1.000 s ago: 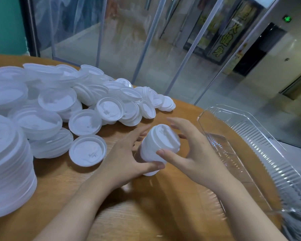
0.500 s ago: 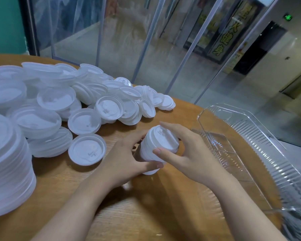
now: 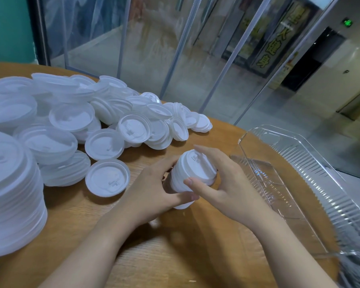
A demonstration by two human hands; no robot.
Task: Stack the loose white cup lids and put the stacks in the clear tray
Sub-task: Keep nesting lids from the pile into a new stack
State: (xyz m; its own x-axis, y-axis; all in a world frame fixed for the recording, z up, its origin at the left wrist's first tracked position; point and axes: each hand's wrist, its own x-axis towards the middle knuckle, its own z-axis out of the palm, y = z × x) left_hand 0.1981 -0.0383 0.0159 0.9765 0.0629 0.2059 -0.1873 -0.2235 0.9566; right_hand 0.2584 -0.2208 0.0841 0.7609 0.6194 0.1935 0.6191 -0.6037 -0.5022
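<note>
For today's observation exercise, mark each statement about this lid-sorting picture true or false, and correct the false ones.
1. Both hands hold a stack of white lids. True: the left hand and the right hand both grip it.
2. The clear tray already holds several lid stacks. False: no lids show in it.
3. The clear tray lies on the right hand's side of the table. True.
4. The loose lids are piled inside a cardboard box. False: they lie on the wooden table.
5. A single lid lies flat just left of the left hand. True.
</note>
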